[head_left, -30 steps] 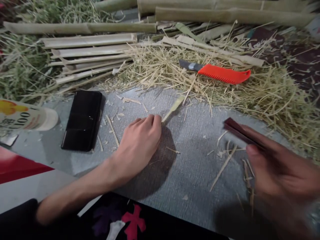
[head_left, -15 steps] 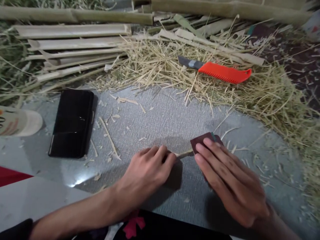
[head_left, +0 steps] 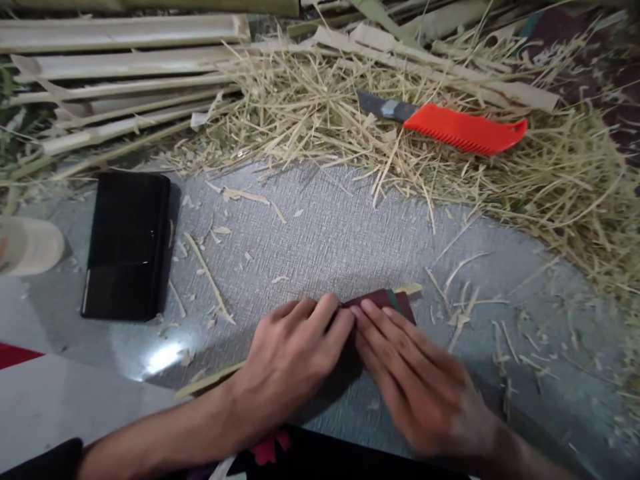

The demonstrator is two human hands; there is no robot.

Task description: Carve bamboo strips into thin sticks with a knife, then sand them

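My left hand [head_left: 300,340] is closed in a pinch on a thin bamboo strip [head_left: 209,381]. One end of the strip shows below my left forearm; the other pokes out past the sandpaper on the right. My right hand [head_left: 420,380] presses a folded piece of dark reddish-brown sandpaper [head_left: 373,302] over the strip, fingers laid together on top and the thumb hidden. The two hands almost touch at the fingertips. Underneath, the part of the strip between them is covered.
A red-handled knife [head_left: 463,127] lies on a heap of bamboo shavings [head_left: 310,127]. Split bamboo pieces [head_left: 135,65] are stacked at the back left. A black phone [head_left: 127,247] and a whitish bottle [head_left: 37,245], cut off by the frame, lie on the left of the grey textured surface [head_left: 310,227].
My right hand has slid left along the strip with the sandpaper, up to my left hand. The strip's right end now shows beyond the sandpaper. The view has shifted slightly.
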